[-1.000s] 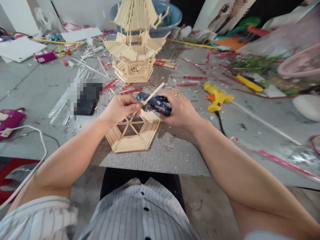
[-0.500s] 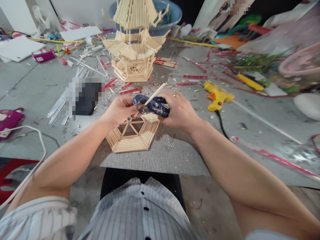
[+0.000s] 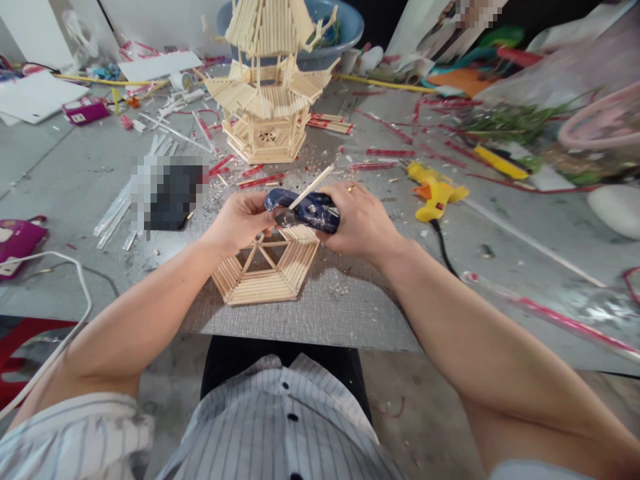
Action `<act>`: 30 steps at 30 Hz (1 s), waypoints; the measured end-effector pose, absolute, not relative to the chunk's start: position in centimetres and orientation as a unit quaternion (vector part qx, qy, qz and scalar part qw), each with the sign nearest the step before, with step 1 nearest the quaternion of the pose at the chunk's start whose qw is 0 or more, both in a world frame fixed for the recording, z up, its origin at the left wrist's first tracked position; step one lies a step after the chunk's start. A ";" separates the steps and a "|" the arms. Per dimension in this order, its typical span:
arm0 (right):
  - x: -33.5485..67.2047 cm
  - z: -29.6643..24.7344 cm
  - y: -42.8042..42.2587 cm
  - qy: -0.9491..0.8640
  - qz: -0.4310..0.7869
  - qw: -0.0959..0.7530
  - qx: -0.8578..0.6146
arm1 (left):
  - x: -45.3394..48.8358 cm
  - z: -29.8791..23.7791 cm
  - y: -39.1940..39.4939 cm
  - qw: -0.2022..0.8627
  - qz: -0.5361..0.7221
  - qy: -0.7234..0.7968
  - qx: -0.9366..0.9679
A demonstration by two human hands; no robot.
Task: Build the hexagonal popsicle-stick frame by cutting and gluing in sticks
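Note:
My left hand [image 3: 241,218] pinches a thin wooden stick [image 3: 311,187] that slants up to the right. My right hand [image 3: 361,220] is wrapped round a dark blue tool [image 3: 305,209] whose tip meets the stick near my left fingers. Both hands hover just above a flat hexagonal panel of wooden sticks [image 3: 265,268] lying on a grey mat [image 3: 350,307]. Behind it stands a tall pagoda model of sticks [image 3: 269,87].
A yellow glue gun [image 3: 436,192] with a black cord lies right of my hands. A dark phone [image 3: 173,193] lies to the left. Red and white sticks litter the grey table [image 3: 75,180]. A blue basin [image 3: 345,27], green stems [image 3: 515,123] and a white cable [image 3: 60,267] lie around.
The hands, the stick and the blue tool stay almost in place. The view has shifted slightly.

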State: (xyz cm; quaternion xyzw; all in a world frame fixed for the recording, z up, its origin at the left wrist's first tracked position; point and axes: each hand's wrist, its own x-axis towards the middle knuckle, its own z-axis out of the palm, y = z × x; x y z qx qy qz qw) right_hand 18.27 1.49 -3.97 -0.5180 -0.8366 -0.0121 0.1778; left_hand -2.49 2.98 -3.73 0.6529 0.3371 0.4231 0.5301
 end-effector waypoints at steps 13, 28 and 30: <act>18.3 -3.6 1.4 -0.832 -0.002 0.165 -0.529 | -2.3 -3.3 2.8 0.506 0.440 0.349 0.655; 18.7 -4.1 1.6 -0.822 -0.015 0.157 -0.547 | -2.5 -3.0 2.8 0.459 0.435 0.301 0.713; 18.7 -4.2 1.6 -0.822 -0.011 0.163 -0.545 | -2.6 -3.0 2.9 0.450 0.436 0.295 0.721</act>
